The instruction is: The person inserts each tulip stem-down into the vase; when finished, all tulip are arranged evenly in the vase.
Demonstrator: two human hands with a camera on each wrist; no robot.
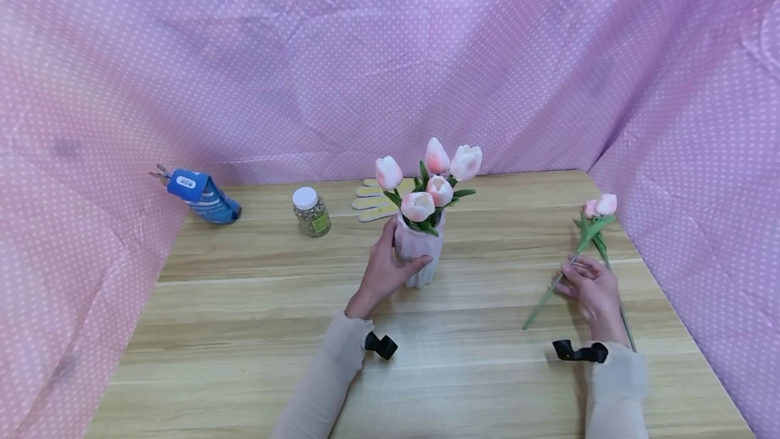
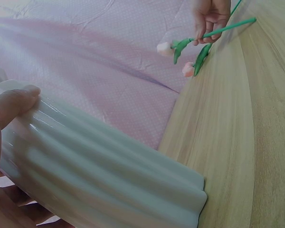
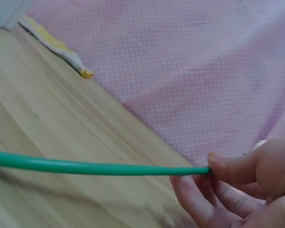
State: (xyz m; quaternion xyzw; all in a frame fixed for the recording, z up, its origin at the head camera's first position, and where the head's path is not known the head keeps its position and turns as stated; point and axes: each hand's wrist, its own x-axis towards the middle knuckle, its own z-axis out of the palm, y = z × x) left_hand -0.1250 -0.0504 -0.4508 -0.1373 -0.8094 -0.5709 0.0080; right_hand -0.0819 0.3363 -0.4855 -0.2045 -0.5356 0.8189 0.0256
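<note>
A pale, ribbed vase (image 1: 420,256) stands on the table with several pink-and-white tulips (image 1: 418,206) in it. My left hand (image 1: 385,268) grips the vase from its left side, thumb across the front; the left wrist view shows the thumb near the rim of the vase (image 2: 99,156). At the right, my right hand (image 1: 594,290) pinches the green stem of a single tulip (image 1: 542,305) between thumb and fingers. That stem (image 3: 109,168) slants over the table in the right wrist view. Beneath it, a second tulip (image 2: 187,70) lies on the table, partly hidden by my right hand.
A yellow-and-white glove (image 1: 373,202) lies behind the vase. Left of it stands a clear jar with a white lid (image 1: 312,213). A blue packet (image 1: 210,198) sits at the far left. Pink dotted cloth (image 1: 365,66) surrounds the wooden table (image 1: 244,344).
</note>
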